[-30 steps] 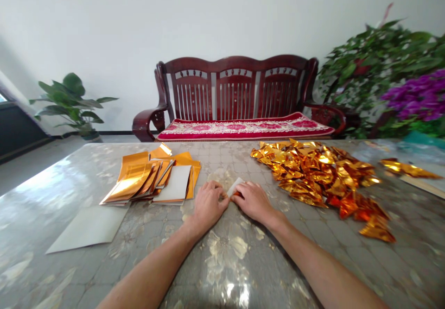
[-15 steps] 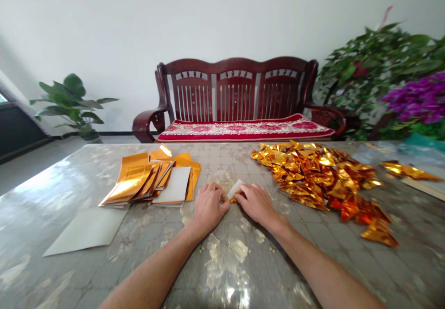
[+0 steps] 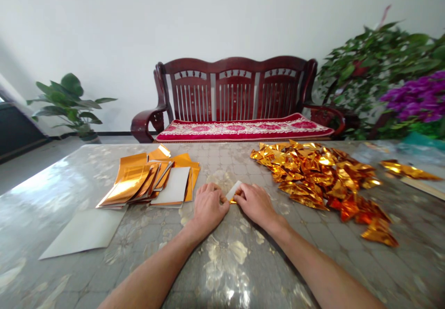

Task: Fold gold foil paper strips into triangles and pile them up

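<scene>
At the middle of the table [image 3: 153,244], a small gold-and-white foil paper [image 3: 233,190] lies between my hands. My left hand [image 3: 210,203] pinches its left end, with the fingers curled. From the right, my right hand [image 3: 256,203] closes its thumb and fingers on the other side, hiding part of it. A stack of gold foil sheets [image 3: 134,179], some white side up, lies left of my hands. To the right spreads a heap of folded gold foil pieces [image 3: 309,172].
One pale sheet [image 3: 83,232] lies at the front left. More folded foil [image 3: 410,170] and clear plastic [image 3: 373,152] are at the far right. Beyond the table stand a wooden bench [image 3: 234,91], a potted plant [image 3: 71,103] and purple flowers [image 3: 417,97].
Both hands stay nearly in place, still pinching the small paper, which shows slightly more gold near its lower edge. The view has shifted very slightly.
</scene>
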{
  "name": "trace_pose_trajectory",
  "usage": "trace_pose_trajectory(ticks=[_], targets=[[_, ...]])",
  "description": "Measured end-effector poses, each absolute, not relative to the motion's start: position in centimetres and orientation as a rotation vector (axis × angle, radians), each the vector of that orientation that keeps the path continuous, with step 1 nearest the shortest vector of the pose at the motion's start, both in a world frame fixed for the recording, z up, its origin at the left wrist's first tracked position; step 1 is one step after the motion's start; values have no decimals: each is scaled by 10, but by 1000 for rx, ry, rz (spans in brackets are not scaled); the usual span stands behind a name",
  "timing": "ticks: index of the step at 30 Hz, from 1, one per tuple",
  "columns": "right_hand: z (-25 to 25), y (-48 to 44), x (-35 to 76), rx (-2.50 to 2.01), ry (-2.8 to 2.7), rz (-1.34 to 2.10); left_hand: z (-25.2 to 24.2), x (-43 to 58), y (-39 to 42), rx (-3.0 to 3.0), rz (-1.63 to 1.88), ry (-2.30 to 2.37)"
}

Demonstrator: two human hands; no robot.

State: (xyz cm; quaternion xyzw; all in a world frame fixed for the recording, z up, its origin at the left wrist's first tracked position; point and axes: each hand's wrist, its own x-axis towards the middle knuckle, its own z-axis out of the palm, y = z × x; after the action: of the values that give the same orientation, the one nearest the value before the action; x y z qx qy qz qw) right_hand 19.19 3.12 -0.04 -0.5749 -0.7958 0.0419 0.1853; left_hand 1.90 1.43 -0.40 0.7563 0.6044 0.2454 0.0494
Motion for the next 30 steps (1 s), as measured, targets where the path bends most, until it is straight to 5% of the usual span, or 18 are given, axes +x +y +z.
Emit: trace_pose_trajectory(ticks=[12, 30], targets=[[1, 32, 193, -1785, -2108, 128, -3, 19, 9, 2316, 783, 1845], [-5, 28, 202, -1583, -2210, 212, 0, 28, 1, 2848, 594, 1138]])
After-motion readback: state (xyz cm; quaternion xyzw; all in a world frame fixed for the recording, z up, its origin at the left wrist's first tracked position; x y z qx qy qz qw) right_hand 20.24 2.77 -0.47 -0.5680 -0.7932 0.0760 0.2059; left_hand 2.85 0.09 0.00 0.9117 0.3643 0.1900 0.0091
